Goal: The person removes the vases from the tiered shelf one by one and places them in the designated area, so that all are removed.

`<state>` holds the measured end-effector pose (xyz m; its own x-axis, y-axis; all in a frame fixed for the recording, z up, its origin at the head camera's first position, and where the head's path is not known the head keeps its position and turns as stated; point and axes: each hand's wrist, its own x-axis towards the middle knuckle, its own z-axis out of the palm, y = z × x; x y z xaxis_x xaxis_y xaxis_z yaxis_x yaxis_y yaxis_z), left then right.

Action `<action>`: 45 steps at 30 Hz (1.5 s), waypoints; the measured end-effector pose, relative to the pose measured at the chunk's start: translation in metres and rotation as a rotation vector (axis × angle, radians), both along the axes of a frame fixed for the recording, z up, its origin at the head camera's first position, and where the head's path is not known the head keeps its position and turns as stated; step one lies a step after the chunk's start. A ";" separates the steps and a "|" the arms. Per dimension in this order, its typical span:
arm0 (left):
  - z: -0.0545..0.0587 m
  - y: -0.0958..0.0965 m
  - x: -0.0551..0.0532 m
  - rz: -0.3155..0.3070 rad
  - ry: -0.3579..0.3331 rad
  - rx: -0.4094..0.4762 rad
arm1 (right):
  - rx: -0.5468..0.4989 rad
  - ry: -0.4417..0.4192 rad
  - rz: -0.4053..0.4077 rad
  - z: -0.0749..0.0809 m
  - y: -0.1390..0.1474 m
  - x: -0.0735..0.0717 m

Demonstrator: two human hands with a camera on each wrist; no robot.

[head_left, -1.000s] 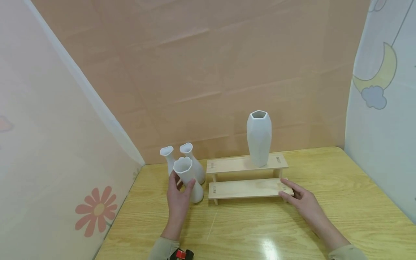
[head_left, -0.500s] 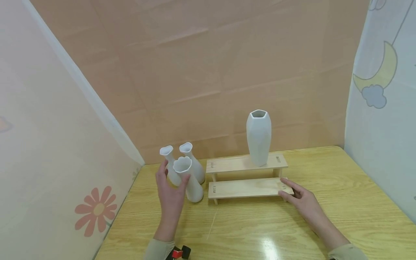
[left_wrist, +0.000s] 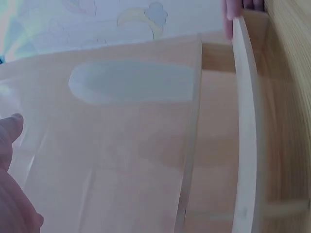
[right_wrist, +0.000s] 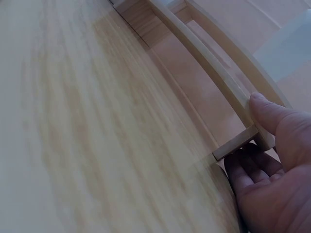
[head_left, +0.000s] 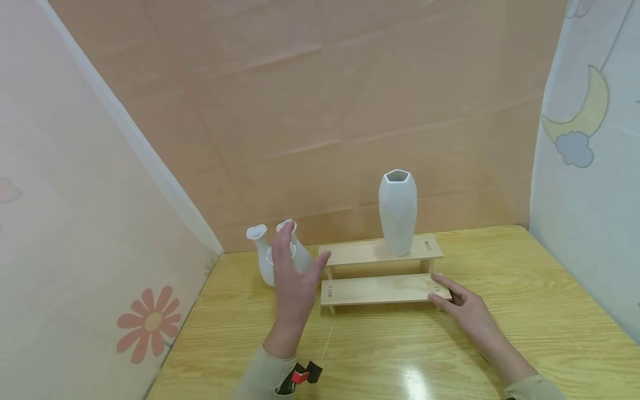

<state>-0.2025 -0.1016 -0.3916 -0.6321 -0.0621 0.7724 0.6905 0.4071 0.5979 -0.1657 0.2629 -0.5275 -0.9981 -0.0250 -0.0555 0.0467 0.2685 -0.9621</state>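
My left hand (head_left: 295, 283) is raised with fingers extended and thumb apart, holding nothing. In the head view it covers most of a white vase with a scalloped rim (head_left: 269, 256). Two white narrow-necked vases (head_left: 265, 261) stand behind, the right one partly hidden by my fingers. On the right, my right hand (head_left: 467, 311) grips the right end of a two-step wooden shelf's lower board (head_left: 380, 290), thumb on the board and fingers curled at its end in the right wrist view. A tall faceted white vase (head_left: 398, 214) stands upright on the upper board (head_left: 350, 253).
The shelf stands on a wood-grain table (head_left: 390, 344). A tan backdrop (head_left: 320, 111) rises behind it. Pale printed sheets hang at both sides, with a flower (head_left: 151, 321) on the left and a moon (head_left: 590, 105) on the right.
My left hand has left the scalloped vase, moving left first and then right and up in front of it. The right hand stays on the shelf's end. The vases stand where they were.
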 end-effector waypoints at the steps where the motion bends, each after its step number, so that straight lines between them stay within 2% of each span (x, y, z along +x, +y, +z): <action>1: 0.002 0.007 0.000 -0.015 -0.008 -0.003 | 0.005 0.002 0.000 0.000 0.000 0.000; 6: 0.010 0.039 -0.004 -0.087 -0.074 -0.011 | 0.033 0.015 -0.009 0.000 -0.001 0.001; 10: 0.018 0.062 -0.007 -0.149 -0.179 0.001 | 0.001 0.014 -0.003 0.001 -0.002 0.001; 14: 0.027 0.081 -0.013 -0.203 -0.233 0.007 | -0.028 0.012 0.001 0.002 -0.001 0.001; 25: 0.039 0.121 -0.035 -0.236 -0.336 0.023 | -0.029 0.003 -0.006 0.000 -0.001 0.002; 35: 0.033 0.147 -0.056 -0.238 -0.424 0.025 | -0.023 0.019 -0.008 0.000 -0.001 0.001; 40: 0.030 0.153 -0.061 -0.214 -0.445 0.015 | -0.014 0.028 -0.015 0.001 -0.002 0.001; 45: 0.029 0.157 -0.065 -0.218 -0.445 0.024 | -0.019 0.029 -0.018 0.002 -0.002 0.001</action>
<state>-0.2673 0.0549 -0.3624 -0.9004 0.0938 0.4249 0.4340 0.2647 0.8612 -0.1645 0.2606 -0.5258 -0.9996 -0.0082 -0.0257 0.0229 0.2492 -0.9682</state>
